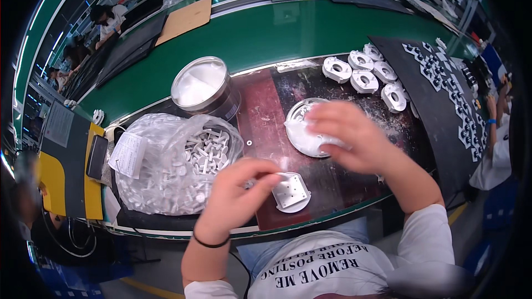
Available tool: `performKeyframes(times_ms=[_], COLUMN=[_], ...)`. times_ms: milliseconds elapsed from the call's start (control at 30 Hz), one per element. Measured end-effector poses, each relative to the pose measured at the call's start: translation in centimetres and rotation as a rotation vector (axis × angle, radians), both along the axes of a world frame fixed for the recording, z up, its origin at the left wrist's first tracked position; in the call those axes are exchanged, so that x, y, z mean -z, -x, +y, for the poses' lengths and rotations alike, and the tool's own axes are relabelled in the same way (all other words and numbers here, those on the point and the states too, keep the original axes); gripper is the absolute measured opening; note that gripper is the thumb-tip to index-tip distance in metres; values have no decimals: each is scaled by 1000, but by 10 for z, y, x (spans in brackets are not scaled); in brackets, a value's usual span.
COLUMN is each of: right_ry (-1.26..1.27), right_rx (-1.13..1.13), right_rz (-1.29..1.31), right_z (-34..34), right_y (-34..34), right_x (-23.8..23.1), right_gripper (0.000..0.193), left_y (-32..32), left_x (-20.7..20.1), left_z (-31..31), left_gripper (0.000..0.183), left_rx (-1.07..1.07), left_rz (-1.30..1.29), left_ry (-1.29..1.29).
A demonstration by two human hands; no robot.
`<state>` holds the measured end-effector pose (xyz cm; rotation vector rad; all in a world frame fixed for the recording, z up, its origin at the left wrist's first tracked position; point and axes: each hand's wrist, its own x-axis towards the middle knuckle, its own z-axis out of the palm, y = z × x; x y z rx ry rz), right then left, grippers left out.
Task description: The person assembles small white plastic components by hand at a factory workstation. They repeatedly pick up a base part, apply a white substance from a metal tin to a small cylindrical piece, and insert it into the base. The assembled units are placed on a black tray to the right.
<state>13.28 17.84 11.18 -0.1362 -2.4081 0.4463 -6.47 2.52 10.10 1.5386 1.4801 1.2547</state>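
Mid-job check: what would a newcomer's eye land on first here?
Probably the bulky clear plastic bag of small white parts, left of the person's left hand. Next, the round metal tin just behind it, then the round pale dish under the blurred right hand.

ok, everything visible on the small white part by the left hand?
The small white part looks like plastic: rounded lower edge, squarish inner area dotted with small dark holes, small tab at right. It lies holed face up on the reddish bench surface; the left hand is at its upper edge, contact unclear.
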Motion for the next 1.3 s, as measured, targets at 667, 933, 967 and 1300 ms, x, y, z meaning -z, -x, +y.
performKeyframes(times_ms=[667,933,967,1300], right_ry=[35,-146,-155,-202], right_rx=[431,449,453,484], right_rz=[-215,-263,-267,-257], right_z=[14,18,18,17], right_y=[-70,-71,-71,-68], right_x=[66,68,67,67], right_gripper=[13,15,15,15], left_y=[-6,-1,0,1], left_x=[29,42,43,48], left_z=[-26,-46,-47,-54], left_gripper=[35,31,30,27], left_rx=[-166,-151,-159,-186], left_rz=[112,70,61,10], left_ry=[37,-8,-9,-4])
